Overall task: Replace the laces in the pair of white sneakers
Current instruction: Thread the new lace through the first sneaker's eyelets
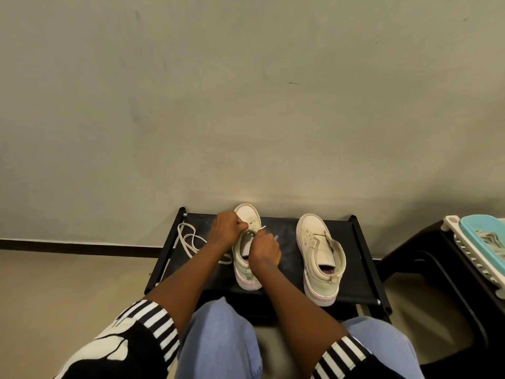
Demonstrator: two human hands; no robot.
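A bare grey wall (246, 91) rose behind a low black rack (363, 242), where both white sneakers stood side by side, apart. The right sneaker (314, 233) sat unlaced. Over the left sneaker (246, 277), the left hand (225, 231) curled around the eyelet edge, and the right hand (263, 251) pinched the tip of the lace (188, 242), whose slack looped on the rack's left side. Limp and light, the lace was probably best held by its stiff tip.
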